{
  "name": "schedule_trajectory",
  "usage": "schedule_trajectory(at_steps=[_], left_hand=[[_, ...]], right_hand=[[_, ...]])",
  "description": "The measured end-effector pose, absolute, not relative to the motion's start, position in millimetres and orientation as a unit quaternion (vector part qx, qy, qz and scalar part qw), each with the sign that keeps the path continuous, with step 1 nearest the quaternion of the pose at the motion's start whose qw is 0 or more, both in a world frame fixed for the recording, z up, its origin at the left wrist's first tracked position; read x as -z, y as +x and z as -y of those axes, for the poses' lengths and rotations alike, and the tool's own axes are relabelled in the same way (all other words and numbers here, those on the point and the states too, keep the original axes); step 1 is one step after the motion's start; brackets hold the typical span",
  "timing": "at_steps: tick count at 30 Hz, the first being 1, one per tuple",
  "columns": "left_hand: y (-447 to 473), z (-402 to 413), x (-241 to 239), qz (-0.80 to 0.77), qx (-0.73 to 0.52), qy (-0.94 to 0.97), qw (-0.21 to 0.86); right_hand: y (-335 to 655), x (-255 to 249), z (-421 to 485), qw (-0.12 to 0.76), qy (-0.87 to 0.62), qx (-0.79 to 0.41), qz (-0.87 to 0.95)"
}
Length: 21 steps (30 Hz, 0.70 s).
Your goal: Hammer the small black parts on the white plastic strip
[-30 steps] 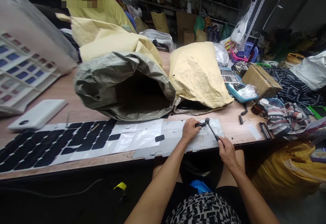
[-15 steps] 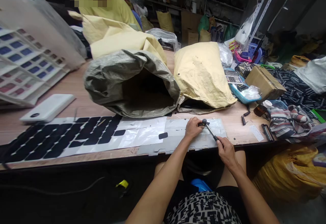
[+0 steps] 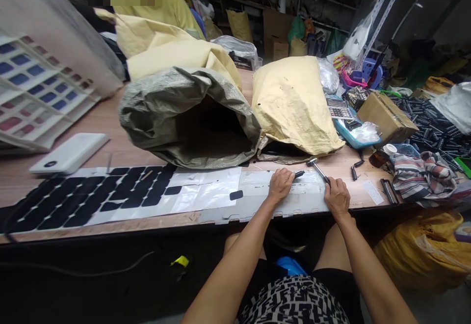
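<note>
My left hand [image 3: 280, 185] is closed on a small black rod-shaped part [image 3: 299, 174], whose dark tip sticks out to the right past the fingers. It rests over a pale clear-covered mat [image 3: 257, 199] at the table's front edge. In my right hand [image 3: 337, 196] is a hammer [image 3: 321, 171] with a shiny metal shaft and a dark grip. The hammer head lies up and to the right of the black part, apart from it. A single black rounded pad [image 3: 236, 195] lies on the mat to the left.
Rows of black pads [image 3: 88, 194] on white sheets lie leftward, near a white power bank [image 3: 69, 152]. An open grey-lined sack [image 3: 147, 118] and a yellow sack [image 3: 294, 103] stand behind. To the right are a cardboard box [image 3: 386, 115] and striped cloth [image 3: 423, 174]. A person in yellow [image 3: 176, 12] sits opposite.
My right hand has swung the hammer to the right, off the black part in my left hand. The left hand stays nearly in place, and more of the part now shows.
</note>
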State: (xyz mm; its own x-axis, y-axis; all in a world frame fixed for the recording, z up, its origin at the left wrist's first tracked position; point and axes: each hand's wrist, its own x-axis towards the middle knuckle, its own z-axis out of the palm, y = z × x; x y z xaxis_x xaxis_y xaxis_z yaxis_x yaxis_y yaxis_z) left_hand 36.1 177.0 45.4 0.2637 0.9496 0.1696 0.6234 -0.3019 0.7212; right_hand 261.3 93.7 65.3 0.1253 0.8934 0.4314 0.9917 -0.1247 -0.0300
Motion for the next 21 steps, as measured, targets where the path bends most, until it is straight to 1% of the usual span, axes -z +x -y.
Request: schedule_trajectory(at_steps=[8, 10, 12, 14, 16, 18, 21], left_hand=[[36, -176, -44, -0.517, -0.325, 0.736, 0.291], [35, -177, -48, -0.497, -0.361, 0.720, 0.322], [31, -172, -54, -0.463, -0.427, 0.684, 0.368], [24, -154, -59, -0.428, -0.499, 0.633, 0.408], [16, -123, -61, -0.406, -0.524, 0.609, 0.435], [10, -83, -55, -0.382, -0.486, 0.635, 0.464], [10, -30, -32, -0.345, -0.359, 0.712, 0.495]], right_hand=[[257, -64, -91, 0.153, -0.738, 0.176, 0.633], [257, -64, -91, 0.154, -0.740, 0.174, 0.632], [257, -63, -92, 0.153, -0.741, 0.172, 0.631], [257, -62, -92, 0.149, -0.743, 0.170, 0.630], [256, -62, -92, 0.148, -0.746, 0.168, 0.627], [256, -63, -91, 0.148, -0.746, 0.166, 0.628], [255, -63, -92, 0.149, -0.744, 0.163, 0.631]])
